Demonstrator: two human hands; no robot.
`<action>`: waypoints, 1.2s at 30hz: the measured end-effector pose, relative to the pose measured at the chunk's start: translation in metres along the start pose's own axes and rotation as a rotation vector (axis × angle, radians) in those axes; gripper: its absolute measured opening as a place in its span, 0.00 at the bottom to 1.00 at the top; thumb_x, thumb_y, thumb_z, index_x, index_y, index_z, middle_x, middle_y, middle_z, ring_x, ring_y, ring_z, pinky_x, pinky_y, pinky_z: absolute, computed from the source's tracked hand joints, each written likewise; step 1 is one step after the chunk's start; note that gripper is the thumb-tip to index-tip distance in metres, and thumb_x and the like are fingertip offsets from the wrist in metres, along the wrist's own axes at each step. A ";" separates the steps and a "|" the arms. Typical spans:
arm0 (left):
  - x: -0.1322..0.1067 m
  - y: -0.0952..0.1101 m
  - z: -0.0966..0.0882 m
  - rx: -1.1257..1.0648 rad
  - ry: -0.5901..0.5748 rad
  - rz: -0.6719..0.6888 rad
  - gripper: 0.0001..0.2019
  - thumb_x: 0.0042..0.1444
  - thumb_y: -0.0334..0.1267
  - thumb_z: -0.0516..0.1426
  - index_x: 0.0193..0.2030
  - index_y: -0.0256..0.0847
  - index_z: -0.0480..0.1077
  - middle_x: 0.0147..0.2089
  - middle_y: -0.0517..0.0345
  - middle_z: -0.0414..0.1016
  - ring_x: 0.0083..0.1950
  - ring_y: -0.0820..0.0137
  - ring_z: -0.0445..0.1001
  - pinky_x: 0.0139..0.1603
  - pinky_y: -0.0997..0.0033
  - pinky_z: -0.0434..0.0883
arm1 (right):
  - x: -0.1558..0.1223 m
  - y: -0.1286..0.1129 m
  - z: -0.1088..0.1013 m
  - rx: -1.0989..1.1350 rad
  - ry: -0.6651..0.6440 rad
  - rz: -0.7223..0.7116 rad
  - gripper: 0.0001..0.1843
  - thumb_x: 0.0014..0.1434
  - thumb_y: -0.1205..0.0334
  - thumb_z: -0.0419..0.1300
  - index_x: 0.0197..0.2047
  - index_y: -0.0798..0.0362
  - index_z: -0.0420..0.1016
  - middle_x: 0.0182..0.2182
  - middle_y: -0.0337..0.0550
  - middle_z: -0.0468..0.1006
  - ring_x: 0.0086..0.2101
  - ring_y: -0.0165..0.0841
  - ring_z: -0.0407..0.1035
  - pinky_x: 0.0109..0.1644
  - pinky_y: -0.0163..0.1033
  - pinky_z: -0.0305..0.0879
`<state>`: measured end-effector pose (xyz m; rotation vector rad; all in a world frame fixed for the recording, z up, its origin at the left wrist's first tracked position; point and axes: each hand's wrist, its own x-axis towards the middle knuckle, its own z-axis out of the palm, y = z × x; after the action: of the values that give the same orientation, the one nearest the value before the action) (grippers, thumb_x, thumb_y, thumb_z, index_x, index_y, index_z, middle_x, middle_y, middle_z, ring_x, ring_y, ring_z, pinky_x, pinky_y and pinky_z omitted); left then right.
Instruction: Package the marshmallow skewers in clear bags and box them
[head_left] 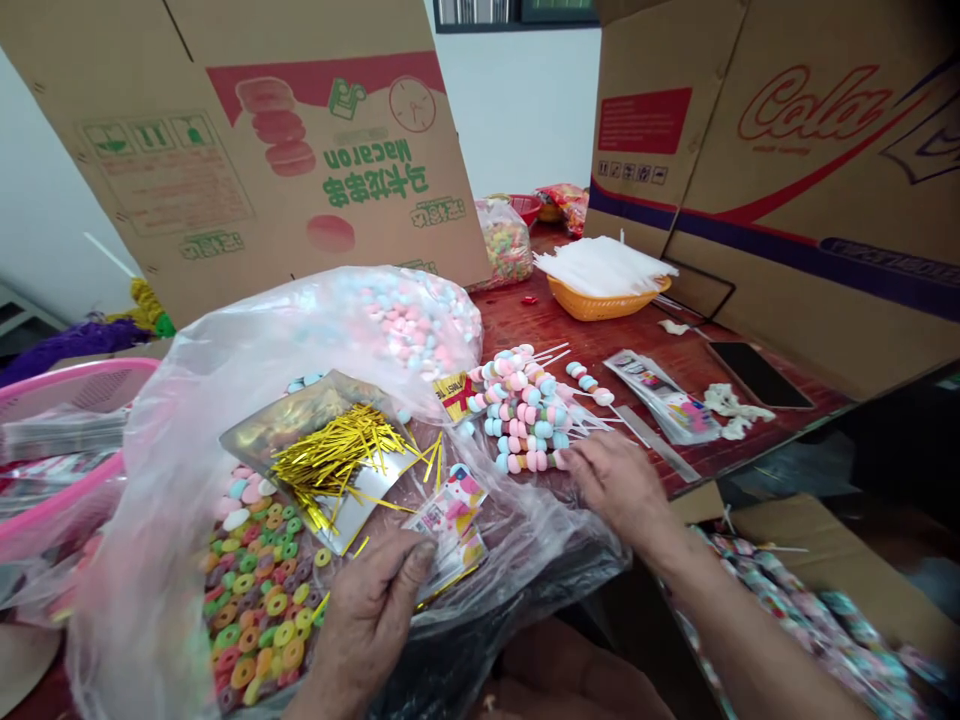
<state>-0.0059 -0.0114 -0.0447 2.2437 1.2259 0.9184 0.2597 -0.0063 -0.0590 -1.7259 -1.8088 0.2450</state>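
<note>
1. Your two hands are nearest: the right hand (619, 485) has its fingertips at the right end of the nearest skewer (529, 462), on the near side of the pile; the left hand (375, 605) curls, thumb at the lower edge of a printed wrapper (454, 505). Whether either hand pinches anything, you cannot tell from this view.
2. Best grip the skewer by its stick, sparing the soft sweets, and hold the wrapper flat, clear of stray ties.
3. You have two big cartons standing: the Macaron carton (262, 230) and the Cola carton (675, 120), over the tabletop's (510, 325) right side.
4. One large clear bag (240, 330) spreads to the tabletop's near edge.
5. One yellow basket (600, 303) sits before the Cola carton.
6. One phone (761, 375) lies by the tabletop's right edge, beside one wrapper stack (664, 400).
7. One lone skewer (589, 383) lies apart; the piled skewers (521, 385) overlap too much to count.
8. Gold ties (341, 450): too many to count.
</note>
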 end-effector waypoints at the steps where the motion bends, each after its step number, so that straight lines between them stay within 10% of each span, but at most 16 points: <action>1: 0.000 -0.003 -0.002 0.005 0.019 0.024 0.08 0.59 0.35 0.52 0.37 0.40 0.72 0.34 0.57 0.78 0.36 0.70 0.76 0.37 0.74 0.72 | 0.003 0.015 -0.004 -0.110 -0.009 0.006 0.11 0.59 0.66 0.51 0.26 0.55 0.69 0.29 0.49 0.72 0.35 0.39 0.65 0.37 0.41 0.60; 7: -0.002 -0.015 -0.015 0.079 0.093 0.148 0.11 0.58 0.32 0.53 0.45 0.41 0.73 0.43 0.53 0.79 0.44 0.67 0.76 0.47 0.68 0.70 | -0.006 0.063 -0.013 -0.428 -0.084 -0.243 0.13 0.59 0.72 0.48 0.32 0.55 0.73 0.33 0.49 0.75 0.37 0.39 0.68 0.41 0.44 0.63; 12: 0.002 -0.014 -0.019 0.130 0.033 0.163 0.11 0.58 0.32 0.52 0.45 0.42 0.73 0.42 0.53 0.79 0.44 0.66 0.76 0.46 0.65 0.70 | -0.021 0.040 -0.045 -0.034 0.191 -0.407 0.11 0.61 0.67 0.50 0.45 0.51 0.70 0.36 0.44 0.77 0.36 0.35 0.72 0.40 0.38 0.67; 27: 0.017 0.003 -0.020 0.268 -0.123 0.296 0.14 0.61 0.39 0.49 0.45 0.38 0.73 0.39 0.50 0.80 0.37 0.66 0.75 0.38 0.65 0.69 | -0.024 0.009 -0.046 -0.069 -0.087 -0.598 0.16 0.58 0.73 0.47 0.40 0.52 0.72 0.32 0.44 0.77 0.32 0.33 0.71 0.34 0.36 0.66; 36: 0.016 0.001 -0.017 0.308 -0.364 0.061 0.28 0.43 0.61 0.59 0.48 0.46 0.73 0.34 0.53 0.78 0.35 0.64 0.75 0.35 0.70 0.68 | -0.023 0.009 -0.048 -0.027 -0.046 -0.556 0.14 0.59 0.70 0.48 0.40 0.49 0.73 0.32 0.42 0.78 0.33 0.33 0.73 0.36 0.36 0.69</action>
<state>-0.0114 0.0024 -0.0266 2.5530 1.1953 0.3295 0.2920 -0.0400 -0.0326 -1.1737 -2.2460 0.0264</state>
